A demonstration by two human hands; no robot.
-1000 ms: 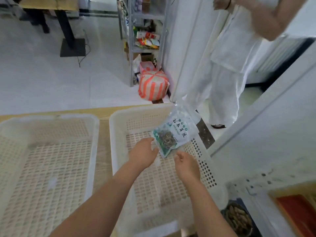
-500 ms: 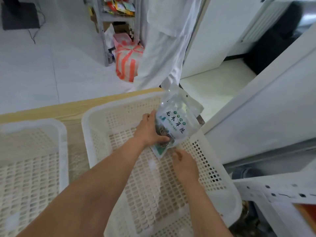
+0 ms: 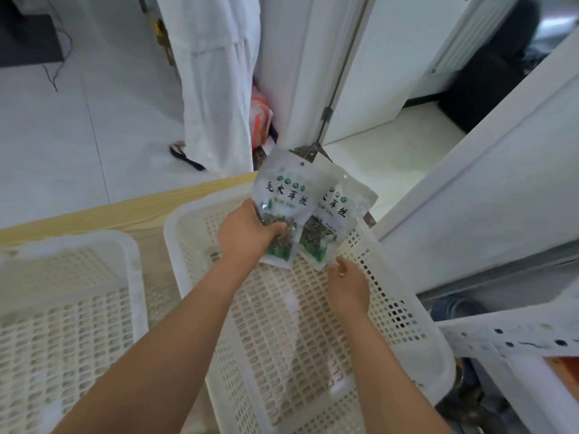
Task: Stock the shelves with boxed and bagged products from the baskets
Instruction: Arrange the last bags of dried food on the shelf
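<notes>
Step in hand: pickup of bagged product from the white perforated plastic basket (image 3: 407,308), which stands on the pale wooden worktop (image 3: 125,211). The left hand (image 3: 247,233) is over the far end of this basket. Its fingers (image 3: 275,228) are curled round the lower half of the left pouch (image 3: 282,195), a translucent grey plastic bag with green print and dark shredded contents, and hold it upright above the basket's far rim. The right pouch (image 3: 335,214), of the same type, stands tilted just beside it, partly tucked behind its right edge, over the basket's far right corner. The right hand (image 3: 347,283) is inside the basket, nearer than both pouches, with its thumb tip just below the right pouch's lower corner. Whether its fingers are apart, curled or pinching that corner cannot be told, because the back of the hand hides them. It also cannot be told whether the left hand supports the right pouch. A second white perforated plastic basket (image 3: 62,308) stands beyond the first basket's left wall. The white metal shelf frame (image 3: 501,336) with punched holes stands just outside its right wall. Next move, as judged: secure the right pouch with the right hand, lift both pouches clear of the rim, and carry them rightward to the shelf frame. Keep the pouches upright and avoid snagging the perforated wall.
</notes>
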